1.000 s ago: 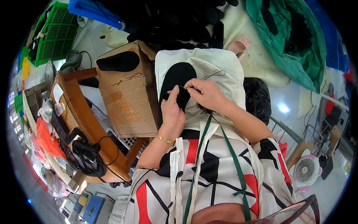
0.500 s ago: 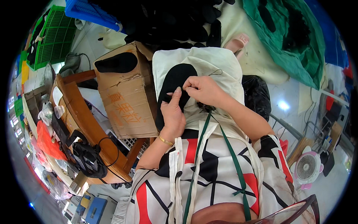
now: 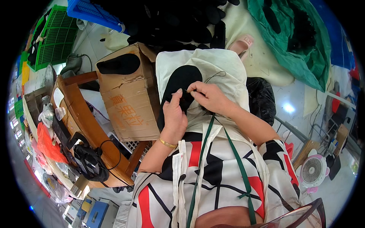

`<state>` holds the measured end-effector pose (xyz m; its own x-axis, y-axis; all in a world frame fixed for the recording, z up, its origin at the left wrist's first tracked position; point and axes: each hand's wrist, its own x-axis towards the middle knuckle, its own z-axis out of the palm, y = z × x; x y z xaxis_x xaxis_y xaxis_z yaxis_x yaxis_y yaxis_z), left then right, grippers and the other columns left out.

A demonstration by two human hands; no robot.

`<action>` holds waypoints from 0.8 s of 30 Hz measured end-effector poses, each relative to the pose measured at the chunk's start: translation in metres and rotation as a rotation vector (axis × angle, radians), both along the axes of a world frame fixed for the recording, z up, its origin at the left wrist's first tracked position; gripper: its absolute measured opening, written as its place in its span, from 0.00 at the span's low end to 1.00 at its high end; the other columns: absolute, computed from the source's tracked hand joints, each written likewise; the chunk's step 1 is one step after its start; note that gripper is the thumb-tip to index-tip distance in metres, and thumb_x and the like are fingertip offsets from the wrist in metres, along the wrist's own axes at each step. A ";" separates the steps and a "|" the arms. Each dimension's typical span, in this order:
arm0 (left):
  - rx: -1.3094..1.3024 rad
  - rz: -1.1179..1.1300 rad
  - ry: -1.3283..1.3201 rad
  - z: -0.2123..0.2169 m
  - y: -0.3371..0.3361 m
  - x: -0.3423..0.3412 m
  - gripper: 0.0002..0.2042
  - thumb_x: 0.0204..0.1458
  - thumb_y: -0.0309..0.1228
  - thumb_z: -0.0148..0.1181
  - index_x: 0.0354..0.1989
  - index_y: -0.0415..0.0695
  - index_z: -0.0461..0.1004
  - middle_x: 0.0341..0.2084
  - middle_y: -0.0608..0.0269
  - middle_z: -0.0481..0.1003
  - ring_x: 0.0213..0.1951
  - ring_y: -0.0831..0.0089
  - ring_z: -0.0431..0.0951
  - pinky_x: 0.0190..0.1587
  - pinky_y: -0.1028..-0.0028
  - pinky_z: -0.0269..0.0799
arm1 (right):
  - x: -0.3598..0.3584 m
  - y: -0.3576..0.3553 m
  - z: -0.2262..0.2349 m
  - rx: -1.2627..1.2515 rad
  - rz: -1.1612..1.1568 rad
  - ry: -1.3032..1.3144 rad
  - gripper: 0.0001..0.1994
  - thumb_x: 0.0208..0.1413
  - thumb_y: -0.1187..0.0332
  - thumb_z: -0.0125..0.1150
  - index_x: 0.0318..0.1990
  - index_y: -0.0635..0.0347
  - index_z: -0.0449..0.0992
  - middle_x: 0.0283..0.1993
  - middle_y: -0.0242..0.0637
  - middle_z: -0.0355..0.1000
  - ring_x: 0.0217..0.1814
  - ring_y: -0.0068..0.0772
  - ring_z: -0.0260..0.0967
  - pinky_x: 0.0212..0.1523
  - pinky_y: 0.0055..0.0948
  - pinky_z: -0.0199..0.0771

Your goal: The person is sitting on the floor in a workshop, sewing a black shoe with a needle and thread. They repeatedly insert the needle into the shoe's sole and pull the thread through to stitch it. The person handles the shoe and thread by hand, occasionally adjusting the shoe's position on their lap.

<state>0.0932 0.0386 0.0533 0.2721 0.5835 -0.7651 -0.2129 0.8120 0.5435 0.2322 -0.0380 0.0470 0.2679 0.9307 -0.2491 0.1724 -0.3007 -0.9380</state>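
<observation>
A long black cloth shoe [image 3: 182, 77] with a rounded toe lies slanted across the white cloth [image 3: 224, 60] over my lap. My left hand [image 3: 174, 116] grips its right edge, thumb on top and fingers mostly hidden beneath. Just right of that thumb, my right hand [image 3: 211, 97] pinches a tiny, thin needle-like thing [image 3: 186, 91] close to the shoe's surface. A dark thread [image 3: 215, 75] loops over the white cloth above my right hand.
A similar black shoe [image 3: 118, 64] rests on a cardboard box [image 3: 129, 95] at left, beside a wooden bench [image 3: 81, 114]. Many black shoes [image 3: 171, 22] are piled ahead. A green sack [image 3: 262, 26] stands at far right, and a black plastic bag [image 3: 261, 98] is nearer.
My right hand has shifted slightly down and right, its pinch kept near the shoe. The left thumb sits a little farther left, and the thread loop has changed shape.
</observation>
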 end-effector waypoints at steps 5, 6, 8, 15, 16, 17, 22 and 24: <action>-0.038 -0.020 -0.014 -0.002 0.003 -0.005 0.04 0.53 0.28 0.65 0.31 0.47 0.75 0.30 0.74 0.75 0.33 0.83 0.73 0.39 0.80 0.68 | -0.003 -0.002 -0.005 0.031 -0.009 -0.020 0.07 0.57 0.69 0.55 0.42 0.58 0.73 0.29 0.43 0.74 0.27 0.43 0.73 0.29 0.35 0.71; -0.039 -0.017 -0.010 -0.003 0.003 -0.005 0.04 0.53 0.28 0.65 0.31 0.47 0.75 0.30 0.74 0.75 0.33 0.83 0.73 0.39 0.80 0.68 | -0.006 -0.002 -0.007 0.051 -0.022 -0.028 0.07 0.57 0.69 0.56 0.42 0.57 0.73 0.29 0.43 0.74 0.27 0.44 0.73 0.29 0.36 0.71; -0.026 -0.019 -0.013 -0.006 0.002 -0.006 0.04 0.53 0.28 0.65 0.32 0.46 0.75 0.30 0.73 0.75 0.34 0.83 0.74 0.39 0.79 0.69 | -0.010 -0.003 -0.010 0.071 -0.042 -0.055 0.07 0.58 0.68 0.56 0.42 0.57 0.72 0.29 0.44 0.74 0.28 0.46 0.73 0.29 0.38 0.71; 0.046 -0.136 0.079 0.002 -0.012 -0.001 0.12 0.55 0.30 0.64 0.43 0.39 0.71 0.40 0.65 0.75 0.42 0.76 0.74 0.47 0.74 0.70 | -0.020 0.009 0.001 -0.096 -0.145 -0.142 0.09 0.62 0.65 0.50 0.43 0.59 0.62 0.33 0.58 0.72 0.38 0.65 0.71 0.35 0.53 0.70; 0.058 -0.144 0.083 0.000 -0.012 0.000 0.12 0.55 0.30 0.63 0.43 0.39 0.71 0.40 0.64 0.74 0.43 0.75 0.74 0.47 0.73 0.70 | -0.018 0.011 0.004 -0.054 -0.138 -0.159 0.09 0.62 0.66 0.49 0.43 0.60 0.63 0.34 0.58 0.72 0.39 0.65 0.71 0.37 0.55 0.70; 0.075 -0.146 0.083 0.000 -0.013 0.001 0.12 0.55 0.30 0.63 0.43 0.39 0.71 0.41 0.63 0.74 0.43 0.75 0.74 0.46 0.73 0.71 | -0.016 0.015 0.000 0.009 -0.113 -0.175 0.08 0.62 0.66 0.49 0.43 0.59 0.63 0.34 0.57 0.73 0.39 0.65 0.71 0.38 0.55 0.70; 0.181 -0.138 0.014 -0.011 -0.019 -0.001 0.03 0.58 0.26 0.60 0.34 0.42 0.73 0.32 0.71 0.75 0.34 0.82 0.72 0.37 0.79 0.67 | 0.004 0.016 0.019 -0.013 0.071 -0.508 0.07 0.59 0.64 0.54 0.40 0.55 0.70 0.34 0.42 0.73 0.36 0.51 0.74 0.34 0.45 0.73; 0.249 -0.191 0.008 -0.013 -0.026 -0.001 0.03 0.58 0.26 0.60 0.34 0.41 0.73 0.31 0.71 0.75 0.34 0.82 0.71 0.37 0.79 0.66 | 0.008 0.013 0.023 0.044 0.054 -0.481 0.07 0.58 0.63 0.56 0.38 0.55 0.72 0.36 0.39 0.72 0.37 0.49 0.73 0.34 0.43 0.73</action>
<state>0.0921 0.0128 0.0405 0.3892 0.6923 -0.6077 -0.0646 0.6786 0.7317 0.2399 -0.0251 0.0705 0.2944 0.9532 -0.0686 0.6038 -0.2411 -0.7598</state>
